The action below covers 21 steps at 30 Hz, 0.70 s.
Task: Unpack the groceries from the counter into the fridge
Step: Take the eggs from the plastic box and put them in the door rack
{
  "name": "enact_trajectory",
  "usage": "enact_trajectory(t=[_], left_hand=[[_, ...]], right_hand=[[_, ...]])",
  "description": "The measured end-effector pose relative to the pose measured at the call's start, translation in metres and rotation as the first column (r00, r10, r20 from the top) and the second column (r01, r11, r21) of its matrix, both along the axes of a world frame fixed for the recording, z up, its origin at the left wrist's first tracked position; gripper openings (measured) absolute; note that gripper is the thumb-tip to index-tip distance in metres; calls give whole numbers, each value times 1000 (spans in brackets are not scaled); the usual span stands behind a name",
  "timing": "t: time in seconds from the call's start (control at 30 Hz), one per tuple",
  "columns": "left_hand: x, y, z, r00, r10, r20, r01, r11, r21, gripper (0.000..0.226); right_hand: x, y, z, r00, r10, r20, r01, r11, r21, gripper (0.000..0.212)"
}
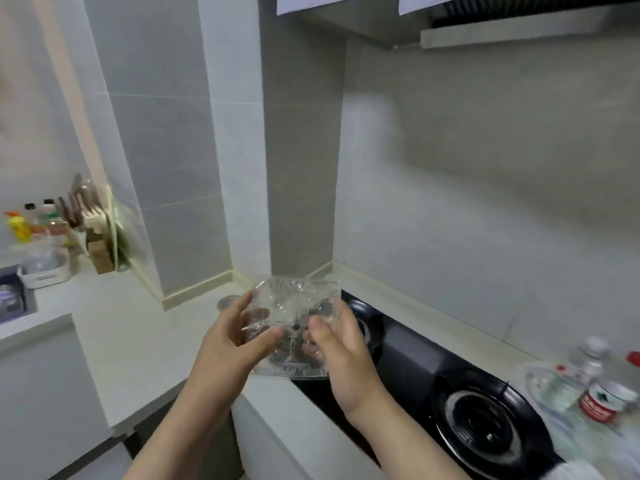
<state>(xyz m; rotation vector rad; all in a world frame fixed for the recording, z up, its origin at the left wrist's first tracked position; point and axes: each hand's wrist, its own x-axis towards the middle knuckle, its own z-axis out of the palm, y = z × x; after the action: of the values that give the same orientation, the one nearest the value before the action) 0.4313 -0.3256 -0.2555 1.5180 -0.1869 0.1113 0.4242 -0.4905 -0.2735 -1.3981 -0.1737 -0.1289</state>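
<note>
A crumpled clear plastic bag (292,306) hangs in the air above the corner of the white counter (138,341). My left hand (232,336) grips its left side, thumb in front and fingers behind the film. My right hand (341,344) pinches its right side, thumb pressed on the front. What is inside the bag cannot be told. At the far right stand several groceries: a clear bottle with a silver cap (585,368) and a red-labelled jar (602,400). The fridge is out of view.
A black gas hob (485,420) with two burners runs along the right wall under a range hood (512,29). At the far left are a knife block (93,220), sauce bottles (38,220), a white tub (45,271) and a sink edge (14,299). A small round tin (227,301) sits behind my left hand.
</note>
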Motion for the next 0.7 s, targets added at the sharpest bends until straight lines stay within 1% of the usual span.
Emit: enact_trajectory(t=[0.07, 0.1, 0.17, 0.2, 0.23, 0.3, 0.4, 0.5, 0.57, 0.63, 0.7], left_hand=[[20, -21, -9, 996, -88, -23, 87, 996, -13, 82], [28, -33, -14, 990, -136, -36, 135, 991, -20, 78], [41, -61, -20, 971, -230, -67, 229, 973, -26, 80], [46, -76, -23, 959, -272, -86, 270, 962, -27, 82], [52, -91, -24, 946, -311, -94, 309, 950, -29, 82], [63, -122, -27, 918, -385, -89, 386, 923, -16, 73], [71, -168, -31, 878, -467, -101, 470, 883, 7, 62], [81, -207, -35, 857, -501, -120, 508, 861, 33, 49], [90, -227, -41, 865, -481, -145, 493, 868, 57, 42], [101, -243, -48, 876, -454, -163, 472, 876, 96, 47], [113, -256, -57, 883, -432, -185, 460, 875, 153, 60]], right_hand=[[4, -21, -7, 996, -89, -26, 89, 996, -24, 70], [3, -34, -9, 991, -131, -32, 130, 991, -44, 67], [1, -60, -11, 979, -200, -40, 196, 978, -73, 46], [-1, -74, -12, 973, -228, -48, 223, 971, -83, 41], [-1, -89, -13, 963, -261, -61, 255, 962, -100, 41], [-2, -117, -16, 943, -321, -87, 308, 941, -140, 42], [-1, -156, -19, 910, -393, -130, 373, 914, -158, 55], [4, -193, -25, 889, -432, -152, 405, 897, -180, 41], [8, -212, -32, 868, -463, -177, 429, 881, -200, 37], [14, -230, -41, 854, -477, -206, 434, 873, -221, 35], [22, -244, -51, 836, -493, -240, 442, 865, -237, 29]])
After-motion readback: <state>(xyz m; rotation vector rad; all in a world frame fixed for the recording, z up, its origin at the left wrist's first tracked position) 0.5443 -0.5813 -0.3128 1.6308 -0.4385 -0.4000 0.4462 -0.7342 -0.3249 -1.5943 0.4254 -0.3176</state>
